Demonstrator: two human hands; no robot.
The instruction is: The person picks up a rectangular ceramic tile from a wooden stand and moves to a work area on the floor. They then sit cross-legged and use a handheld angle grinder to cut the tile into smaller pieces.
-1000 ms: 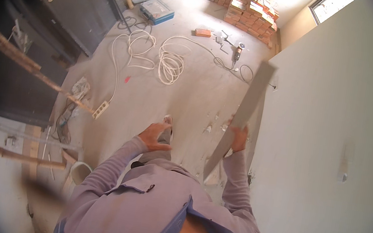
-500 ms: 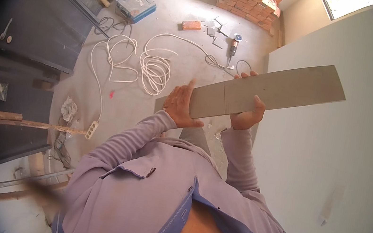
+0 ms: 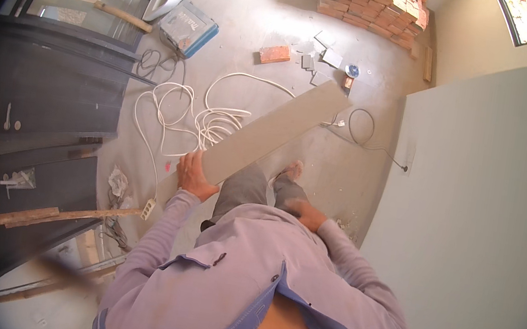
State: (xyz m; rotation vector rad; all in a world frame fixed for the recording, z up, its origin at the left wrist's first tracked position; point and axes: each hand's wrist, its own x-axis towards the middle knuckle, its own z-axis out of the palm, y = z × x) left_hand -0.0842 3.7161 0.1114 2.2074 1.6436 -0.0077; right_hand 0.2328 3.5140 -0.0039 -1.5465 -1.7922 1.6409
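Right now I have the left hand [image 3: 196, 180] out in front, gripping the near end of the long grey panel [image 3: 275, 129], fingers bent at its left side, thumb by its near edge. My right hand [image 3: 305, 215] is off the panel, low against the right thigh; it's blurred, so I cannot tell its fingers' state. The panel slants up and rightward, its far end just by the power tool [image 3: 350, 76] in view. Floor stretches between its right edge and the pale wall [image 3: 479, 161], with a dark cable loop [image 3: 359, 143] on it.
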